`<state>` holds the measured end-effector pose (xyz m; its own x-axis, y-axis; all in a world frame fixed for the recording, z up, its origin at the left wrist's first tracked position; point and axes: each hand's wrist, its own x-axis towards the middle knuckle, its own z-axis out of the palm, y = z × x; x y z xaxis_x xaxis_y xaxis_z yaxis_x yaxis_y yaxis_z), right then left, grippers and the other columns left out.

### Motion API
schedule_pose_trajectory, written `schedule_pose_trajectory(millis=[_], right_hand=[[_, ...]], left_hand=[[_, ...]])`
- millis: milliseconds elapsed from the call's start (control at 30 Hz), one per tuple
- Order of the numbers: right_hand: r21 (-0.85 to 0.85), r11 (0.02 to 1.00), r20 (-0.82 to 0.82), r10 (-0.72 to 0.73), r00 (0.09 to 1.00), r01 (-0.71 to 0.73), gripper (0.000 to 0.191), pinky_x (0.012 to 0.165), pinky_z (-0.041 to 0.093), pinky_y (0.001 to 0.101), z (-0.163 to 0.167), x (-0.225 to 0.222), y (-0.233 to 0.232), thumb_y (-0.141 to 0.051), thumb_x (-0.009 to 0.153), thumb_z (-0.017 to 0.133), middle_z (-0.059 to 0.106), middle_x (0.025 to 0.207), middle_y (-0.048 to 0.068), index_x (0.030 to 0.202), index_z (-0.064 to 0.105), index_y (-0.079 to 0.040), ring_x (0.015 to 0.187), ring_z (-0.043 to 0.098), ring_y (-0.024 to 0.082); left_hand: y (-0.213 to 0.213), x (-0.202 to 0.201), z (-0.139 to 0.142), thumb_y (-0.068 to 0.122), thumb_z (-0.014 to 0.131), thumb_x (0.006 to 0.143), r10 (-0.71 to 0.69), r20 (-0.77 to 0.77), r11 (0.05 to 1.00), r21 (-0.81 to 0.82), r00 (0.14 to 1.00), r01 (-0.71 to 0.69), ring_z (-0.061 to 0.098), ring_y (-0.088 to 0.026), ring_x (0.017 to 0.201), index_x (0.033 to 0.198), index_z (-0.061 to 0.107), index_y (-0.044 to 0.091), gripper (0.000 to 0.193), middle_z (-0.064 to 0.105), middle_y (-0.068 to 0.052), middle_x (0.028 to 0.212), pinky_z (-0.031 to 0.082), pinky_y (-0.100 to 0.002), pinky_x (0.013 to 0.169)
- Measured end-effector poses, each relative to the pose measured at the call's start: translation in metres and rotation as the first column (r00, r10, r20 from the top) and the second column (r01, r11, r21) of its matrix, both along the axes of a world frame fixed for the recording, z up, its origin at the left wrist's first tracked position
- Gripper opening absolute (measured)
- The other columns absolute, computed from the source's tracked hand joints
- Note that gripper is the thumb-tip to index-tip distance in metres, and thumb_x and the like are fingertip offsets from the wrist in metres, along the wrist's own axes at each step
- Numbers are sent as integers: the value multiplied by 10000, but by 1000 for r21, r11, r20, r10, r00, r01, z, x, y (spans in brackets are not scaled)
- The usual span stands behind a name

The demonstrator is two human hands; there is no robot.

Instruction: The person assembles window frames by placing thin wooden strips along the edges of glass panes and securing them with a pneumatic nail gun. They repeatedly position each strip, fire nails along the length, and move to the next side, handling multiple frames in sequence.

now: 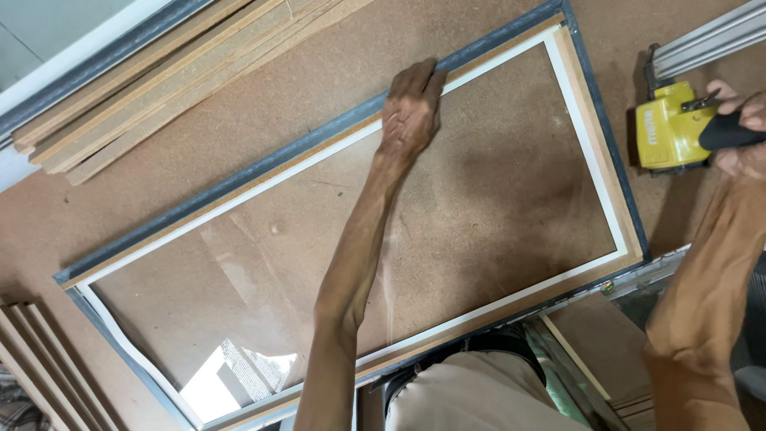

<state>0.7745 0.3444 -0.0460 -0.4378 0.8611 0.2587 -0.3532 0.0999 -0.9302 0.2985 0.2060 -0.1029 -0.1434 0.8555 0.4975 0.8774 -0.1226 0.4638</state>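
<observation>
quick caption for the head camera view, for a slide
Left hand presses the far edge of a glazed picture frame on a brown board while the right hand grips a yellow nail gun.

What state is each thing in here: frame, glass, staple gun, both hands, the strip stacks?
Picture frame: lying flat, back up, on the workbench.
Glass pane: seated in the frame, reflecting.
Left hand: pressing on the frame's far rail.
Right hand: gripping the staple gun's handle.
Yellow staple gun: held just off the frame's right end.
Wood strips: stacked loosely, far left.
</observation>
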Motion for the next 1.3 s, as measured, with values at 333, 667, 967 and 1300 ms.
schedule_pose_trajectory(millis=[333,667,967,1300], right_hand=[[-97,978,100,-174,980,184,170,953,663,503,30,-136,-58,136,893,653,627,862,99,913,626,-30,774,720,259],[-190,950,196,-209,958,247,186,948,674,515,35,-201,-77,123,906,691,628,763,103,1024,615,0,682,681,233],[-265,923,152,-247,957,280,188,859,657,460,32,-198,-81,105,894,710,649,825,135,1000,599,-4,743,712,237],[-241,943,91,-214,973,230,233,1013,628,524,33,-204,-96,146,871,693,620,801,96,1036,611,3,682,674,230]], left_hand=[[6,4,2,47,679,922,-6,155,996,-84,988,20,662,-283,1038,1067,762,1,173,723,-168,1215,522,-416,905],[10,9,4,-6,668,867,1,87,987,-157,996,13,644,-292,1099,1075,769,20,232,718,-159,1237,493,-427,945],[13,13,-7,35,667,901,27,107,976,-217,994,-3,627,-304,1204,1105,771,59,231,724,-136,1252,474,-477,1055],[14,12,-5,-13,655,875,-4,98,986,-164,995,20,649,-345,1159,1088,757,29,240,719,-178,1237,505,-504,1021]])
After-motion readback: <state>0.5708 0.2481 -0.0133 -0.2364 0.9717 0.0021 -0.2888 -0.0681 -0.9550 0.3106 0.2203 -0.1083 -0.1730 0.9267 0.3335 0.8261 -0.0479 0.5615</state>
